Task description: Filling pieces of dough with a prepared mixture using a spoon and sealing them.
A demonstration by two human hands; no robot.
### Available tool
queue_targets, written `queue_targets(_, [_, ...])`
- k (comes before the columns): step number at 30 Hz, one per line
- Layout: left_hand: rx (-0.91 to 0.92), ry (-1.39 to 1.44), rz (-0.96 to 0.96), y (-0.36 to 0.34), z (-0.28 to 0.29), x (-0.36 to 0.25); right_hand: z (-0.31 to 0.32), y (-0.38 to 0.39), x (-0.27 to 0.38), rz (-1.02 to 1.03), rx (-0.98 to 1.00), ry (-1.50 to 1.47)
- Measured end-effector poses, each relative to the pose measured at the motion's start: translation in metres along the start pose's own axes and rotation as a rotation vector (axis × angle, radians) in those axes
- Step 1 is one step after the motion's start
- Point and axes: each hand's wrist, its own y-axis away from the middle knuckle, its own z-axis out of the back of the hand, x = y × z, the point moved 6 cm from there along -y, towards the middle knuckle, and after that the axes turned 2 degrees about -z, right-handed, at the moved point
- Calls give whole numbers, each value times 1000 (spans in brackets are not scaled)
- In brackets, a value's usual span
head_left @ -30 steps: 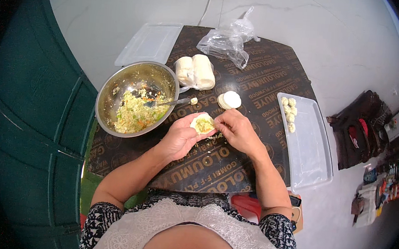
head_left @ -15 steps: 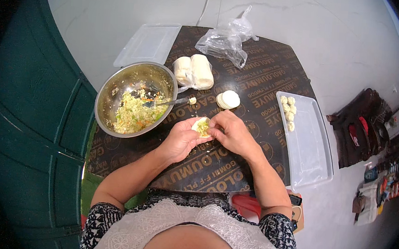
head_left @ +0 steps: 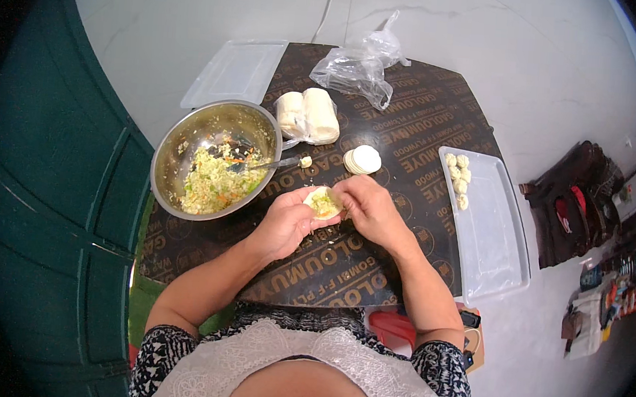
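My left hand point(head_left: 285, 223) cradles a round dumpling wrapper point(head_left: 313, 204) with chopped vegetable filling point(head_left: 324, 203) heaped in its middle, thumb against the near side. From the right, my right hand point(head_left: 373, 213) pinches the wrapper's right edge; its fingertips are partly hidden. Just beyond it stands a short stack of wrappers point(head_left: 366, 159). A steel bowl point(head_left: 185, 132) to the left holds more yellow-green filling point(head_left: 214, 182) with orange bits. The spoon point(head_left: 282, 163) leans on the bowl's right rim, its handle pointing outward.
Packaged wrappers point(head_left: 319, 117) lie behind the bowl's right side. Further back are a crumpled clear bag point(head_left: 353, 72) and a clear plastic tray point(head_left: 240, 71). Several finished dumplings point(head_left: 461, 174) sit at the far left of another tray point(head_left: 493, 244), which overhangs the dark table's point(head_left: 441, 126) right edge.
The wrapper has opened out a little, showing more of its filling. My right fingers have drawn slightly up and outward along its right edge. My left hand has stayed nearly in place.
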Motion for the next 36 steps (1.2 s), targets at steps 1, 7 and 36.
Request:
queue_targets(1, [24, 52, 3, 0, -1, -3, 1, 1, -1, 1, 2, 0])
queue_targets(7, [-47, 51, -10, 1, 5, -5, -5, 9, -35, -371, 21, -92])
queue_targets(36, [-181, -393, -11, 2, 16, 1, -24, 9, 10, 105, 104, 225])
